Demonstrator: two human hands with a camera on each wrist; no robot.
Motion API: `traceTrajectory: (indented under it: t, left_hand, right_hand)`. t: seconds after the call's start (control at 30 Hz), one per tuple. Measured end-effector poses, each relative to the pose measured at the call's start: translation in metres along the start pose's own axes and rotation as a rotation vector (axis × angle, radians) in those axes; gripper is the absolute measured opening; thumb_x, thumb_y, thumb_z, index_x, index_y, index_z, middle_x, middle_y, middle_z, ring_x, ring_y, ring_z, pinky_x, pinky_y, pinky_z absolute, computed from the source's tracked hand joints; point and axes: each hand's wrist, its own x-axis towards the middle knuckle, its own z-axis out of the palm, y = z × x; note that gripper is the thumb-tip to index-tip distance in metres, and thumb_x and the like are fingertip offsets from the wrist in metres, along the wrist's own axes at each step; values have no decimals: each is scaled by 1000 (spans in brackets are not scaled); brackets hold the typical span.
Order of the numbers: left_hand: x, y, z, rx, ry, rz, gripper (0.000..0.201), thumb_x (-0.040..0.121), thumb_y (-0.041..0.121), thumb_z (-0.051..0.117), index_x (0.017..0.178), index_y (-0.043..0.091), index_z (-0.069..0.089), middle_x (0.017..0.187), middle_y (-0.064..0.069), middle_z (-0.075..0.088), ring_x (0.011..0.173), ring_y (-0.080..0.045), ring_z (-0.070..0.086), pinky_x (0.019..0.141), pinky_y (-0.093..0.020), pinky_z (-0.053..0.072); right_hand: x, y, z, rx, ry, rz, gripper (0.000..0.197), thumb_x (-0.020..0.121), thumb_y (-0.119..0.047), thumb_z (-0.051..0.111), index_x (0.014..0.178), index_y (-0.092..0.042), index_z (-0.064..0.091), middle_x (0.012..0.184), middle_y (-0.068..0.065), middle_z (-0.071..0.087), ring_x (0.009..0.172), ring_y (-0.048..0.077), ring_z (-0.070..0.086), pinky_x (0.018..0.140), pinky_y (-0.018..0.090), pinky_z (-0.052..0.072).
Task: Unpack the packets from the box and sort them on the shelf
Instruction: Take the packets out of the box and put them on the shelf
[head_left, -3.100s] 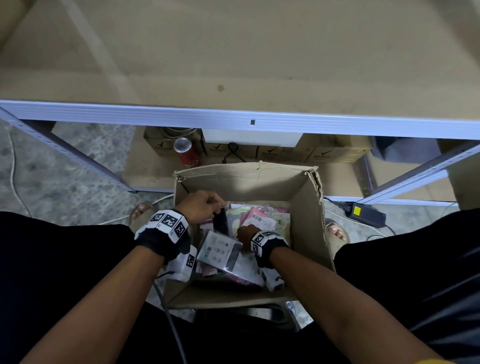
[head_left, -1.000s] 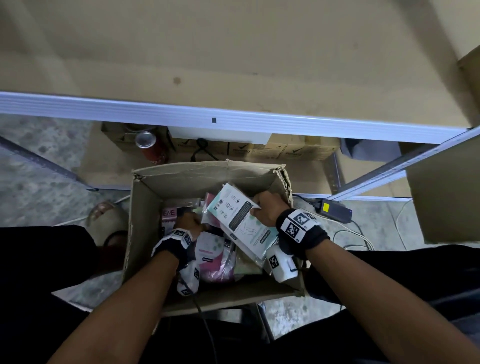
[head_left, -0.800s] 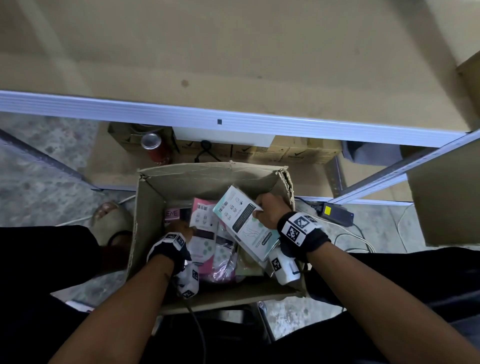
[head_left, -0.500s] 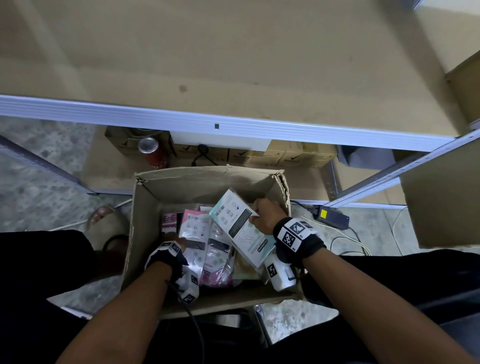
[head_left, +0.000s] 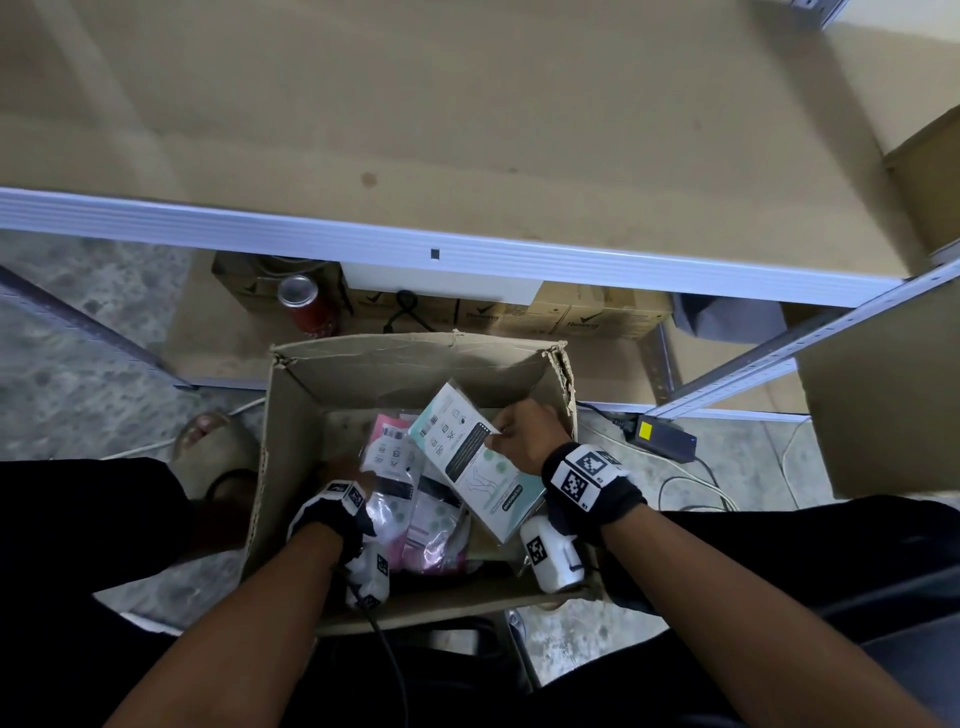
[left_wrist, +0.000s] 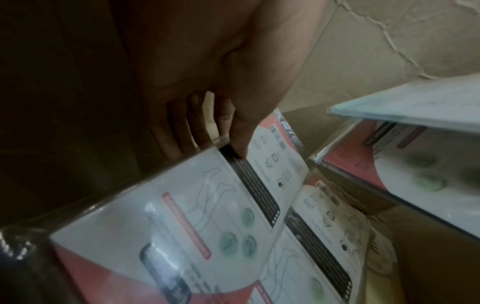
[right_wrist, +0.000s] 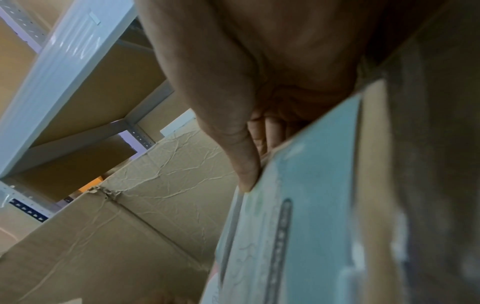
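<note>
An open cardboard box (head_left: 291, 415) stands on the floor between my knees, with several flat packets inside. My right hand (head_left: 519, 436) pinches a teal-and-white packet (head_left: 467, 462) by its upper right edge and holds it tilted above the others; in the right wrist view the thumb lies on the teal packet (right_wrist: 298, 205). My left hand (head_left: 343, 467) is low at the box's left side and grips a pink-and-white packet (head_left: 389, 457), thumb on its face and fingers behind the pink packet (left_wrist: 207, 205). More pink packets (head_left: 431, 530) lie underneath.
A wide bare shelf board (head_left: 467, 104) with a white metal front rail (head_left: 363, 244) runs above the box. Beneath it sit a red can (head_left: 306, 306) and small cartons (head_left: 571, 317). A black power adapter (head_left: 665, 436) with cables lies on the floor at the right.
My right hand lifted the teal packet out of the pile and to the right side of the box. My left hand moved down into the left side and took hold of a pink packet.
</note>
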Motion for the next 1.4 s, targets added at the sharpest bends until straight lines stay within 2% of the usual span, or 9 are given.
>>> traceTrajectory:
  t: [0.17,0.33,0.57,0.7,0.8,1.0,1.17,1.27,1.4]
  left_hand:
    - [-6,2,-12,-143,26,-2,48,96,29,61,138,6,53,141,-17,54,123,-35,56,101,-37,46]
    - [-20,12,-23,-154,66,63,35,84,29,76,108,4,72,113,-14,70,93,-28,64,76,-27,45]
    - [-47,23,-44,-90,217,131,33,79,25,81,100,1,74,107,-18,72,101,-32,67,86,-32,54]
    - [-69,26,-57,-28,339,183,31,82,21,76,110,10,71,113,-22,67,108,-40,61,90,-39,52]
    - [-88,28,-68,-53,408,254,34,89,25,65,123,23,65,124,-23,62,115,-45,57,99,-43,49]
    - [-142,32,-98,-15,440,340,65,71,22,87,129,22,60,135,-11,57,122,-31,58,104,-32,46]
    - [-191,36,-134,-46,442,450,65,70,25,87,129,23,61,129,-5,64,115,-25,62,97,-29,51]
    - [-223,36,-155,-50,449,519,62,72,24,86,129,22,62,112,-3,68,94,-25,67,83,-28,56]
    - [-270,39,-192,-100,462,614,57,76,16,82,128,17,60,93,-9,69,73,-28,66,66,-31,54]
  right_hand:
    - [-6,-4,3,-18,19,-41,20,77,-27,83,77,-11,70,82,4,73,76,18,67,61,23,46]
    - [-11,-7,-1,11,61,-87,28,77,-27,83,71,-12,60,80,6,69,76,23,65,59,24,44]
    - [-28,-17,-16,0,88,-120,21,82,-25,78,79,-18,58,96,10,70,97,26,60,85,35,53]
    - [-42,-24,-28,-12,137,-143,22,81,-26,79,81,-20,58,95,4,67,92,22,62,78,28,49]
    - [-57,-28,-41,-13,169,-165,20,81,-25,79,89,-18,62,102,3,68,97,22,64,86,31,52]
    - [-95,-34,-73,-9,210,-173,35,83,-32,77,112,-14,67,114,4,69,96,17,63,82,24,48]
    - [-136,-40,-104,25,269,-230,33,89,-31,71,113,-9,71,107,7,70,98,23,68,83,26,51]
    - [-162,-45,-122,67,321,-246,32,88,-28,71,114,-8,69,113,8,71,93,21,66,87,30,54]
    - [-196,-58,-153,176,382,-304,10,87,-24,73,91,-17,67,97,10,70,81,23,66,70,30,57]
